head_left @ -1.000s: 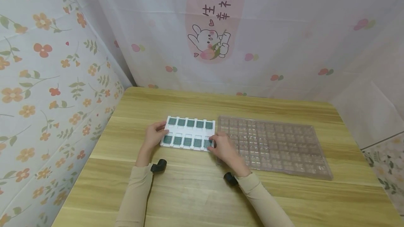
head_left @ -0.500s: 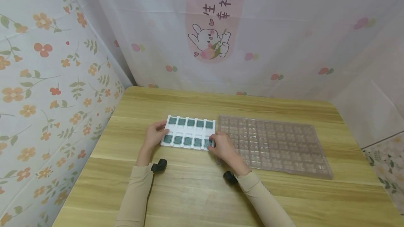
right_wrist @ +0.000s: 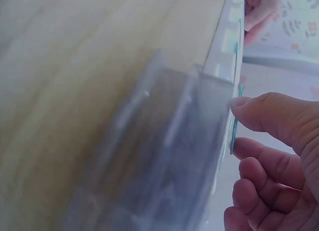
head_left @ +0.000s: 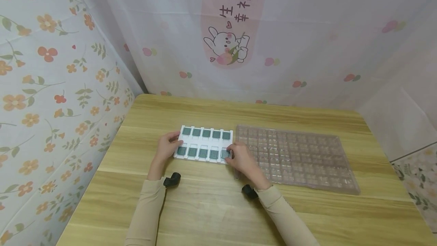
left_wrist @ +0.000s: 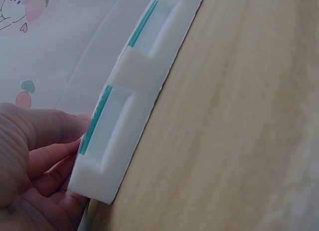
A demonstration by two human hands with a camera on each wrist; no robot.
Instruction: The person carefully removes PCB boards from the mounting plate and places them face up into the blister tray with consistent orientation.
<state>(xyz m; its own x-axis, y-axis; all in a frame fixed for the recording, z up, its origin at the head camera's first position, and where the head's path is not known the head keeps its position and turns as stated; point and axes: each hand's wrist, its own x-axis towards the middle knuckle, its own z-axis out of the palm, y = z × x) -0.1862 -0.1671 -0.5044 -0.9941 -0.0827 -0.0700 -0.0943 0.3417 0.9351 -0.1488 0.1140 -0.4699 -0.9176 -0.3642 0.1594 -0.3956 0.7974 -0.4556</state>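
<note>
A white tray [head_left: 199, 142] lies on the wooden table, with two rows of thin green square chips [head_left: 206, 134] in its pockets; they look like circuit boards. At its left end my left hand [head_left: 166, 148] grips the tray, thumb over the edge [left_wrist: 50, 126]. My right hand [head_left: 243, 159] is at the front right corner pocket. Thumb and forefinger there pinch a green chip [right_wrist: 236, 121] by opposite edges. In the right wrist view that chip stands slightly proud of the tray's edge. Fingertips partly cover it in the head view.
A clear plastic tray [head_left: 300, 158] with many small compartments lies right of the white one, close to its edge; the right hand and wrist reach over its left side. A patterned cloth [head_left: 164, 48] hangs behind the wooden table [head_left: 205, 208].
The chip under my right fingers looks paler and shifted a little at its pocket. Both hands and the white tray have otherwise barely moved.
</note>
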